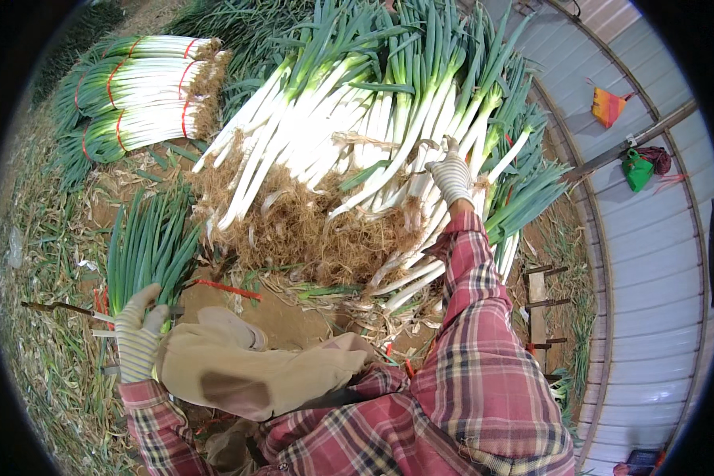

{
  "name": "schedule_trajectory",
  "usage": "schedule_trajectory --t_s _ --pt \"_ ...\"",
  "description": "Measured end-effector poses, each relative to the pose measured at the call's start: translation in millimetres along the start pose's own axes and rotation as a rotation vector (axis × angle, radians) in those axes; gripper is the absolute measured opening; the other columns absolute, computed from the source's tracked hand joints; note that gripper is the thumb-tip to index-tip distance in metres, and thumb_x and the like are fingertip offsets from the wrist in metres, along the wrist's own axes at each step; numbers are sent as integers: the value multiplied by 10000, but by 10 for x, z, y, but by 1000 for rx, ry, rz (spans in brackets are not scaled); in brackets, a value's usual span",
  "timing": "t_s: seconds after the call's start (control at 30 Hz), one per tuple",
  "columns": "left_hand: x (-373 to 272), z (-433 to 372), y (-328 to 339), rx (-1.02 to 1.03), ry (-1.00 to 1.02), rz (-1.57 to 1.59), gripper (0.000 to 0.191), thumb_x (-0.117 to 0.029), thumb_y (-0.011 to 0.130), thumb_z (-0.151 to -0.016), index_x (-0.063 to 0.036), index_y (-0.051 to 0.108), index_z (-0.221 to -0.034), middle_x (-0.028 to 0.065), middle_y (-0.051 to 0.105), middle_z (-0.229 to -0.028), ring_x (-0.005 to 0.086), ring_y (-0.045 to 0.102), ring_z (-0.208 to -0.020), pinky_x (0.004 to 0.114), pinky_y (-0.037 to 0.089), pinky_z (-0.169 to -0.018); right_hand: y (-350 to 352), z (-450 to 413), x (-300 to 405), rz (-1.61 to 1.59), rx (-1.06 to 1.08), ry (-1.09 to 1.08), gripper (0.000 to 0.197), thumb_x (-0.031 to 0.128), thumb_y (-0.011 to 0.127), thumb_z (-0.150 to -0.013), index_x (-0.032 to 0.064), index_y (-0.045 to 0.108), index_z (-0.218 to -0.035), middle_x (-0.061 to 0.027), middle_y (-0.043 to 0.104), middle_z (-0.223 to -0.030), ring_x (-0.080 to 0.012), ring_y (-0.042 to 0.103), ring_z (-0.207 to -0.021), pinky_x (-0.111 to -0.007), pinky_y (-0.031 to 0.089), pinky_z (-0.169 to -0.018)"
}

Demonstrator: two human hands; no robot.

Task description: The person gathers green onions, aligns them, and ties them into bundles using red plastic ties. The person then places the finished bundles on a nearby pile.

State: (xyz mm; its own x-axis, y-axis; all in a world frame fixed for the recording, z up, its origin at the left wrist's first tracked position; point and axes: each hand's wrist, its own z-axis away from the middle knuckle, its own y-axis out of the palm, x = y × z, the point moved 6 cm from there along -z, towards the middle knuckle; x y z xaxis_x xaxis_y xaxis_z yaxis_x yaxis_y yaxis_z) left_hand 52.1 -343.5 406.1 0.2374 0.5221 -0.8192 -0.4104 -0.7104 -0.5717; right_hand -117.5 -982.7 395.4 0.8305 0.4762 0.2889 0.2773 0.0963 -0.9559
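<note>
My right hand point(450, 177), in a striped glove, reaches into a large heap of long white-stalked Welsh onions point(327, 134). Its fingers touch stalks at the heap's right side; whether they grip one is hidden. In another striped glove, my left hand point(137, 336) is low at the left, fingers apart, against the base of a bunch of green onion leaves point(149, 250). The white part of that bunch is mostly hidden behind the hand and my knee. Brown tangled roots point(309, 232) hang along the heap's near edge, towards me.
Stacked onion bundles point(154, 95) bound with red ties lie at the far left. A red strip point(229, 289) is on the soil near my shoe. A metal rod point(59, 307) sticks out beside my left hand. Right, a slotted wooden rack point(537, 315) stands before a translucent sheet wall point(648, 268).
</note>
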Motion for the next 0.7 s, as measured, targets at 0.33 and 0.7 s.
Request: schedule_trajectory --t_s 0.33,0.7 --pt "-224 -264 889 261 -37 128 361 -67 648 -831 48 629 -1172 121 679 -1053 175 627 -954 304 500 -871 250 -560 -108 -30 -154 -131 567 490 648 -838 10 648 -1141 -201 687 -796 -323 678 -718 -429 532 -675" --pt "-178 -277 1256 423 -382 164 347 -88 674 -830 39 640 -1152 133 689 -1008 195 647 -914 314 516 -832 798 2761 -87 26 1625 -798 189 146 607 -879 -23 687 -909 -101 676 -724 -179 613 -586 -259 521 -484"
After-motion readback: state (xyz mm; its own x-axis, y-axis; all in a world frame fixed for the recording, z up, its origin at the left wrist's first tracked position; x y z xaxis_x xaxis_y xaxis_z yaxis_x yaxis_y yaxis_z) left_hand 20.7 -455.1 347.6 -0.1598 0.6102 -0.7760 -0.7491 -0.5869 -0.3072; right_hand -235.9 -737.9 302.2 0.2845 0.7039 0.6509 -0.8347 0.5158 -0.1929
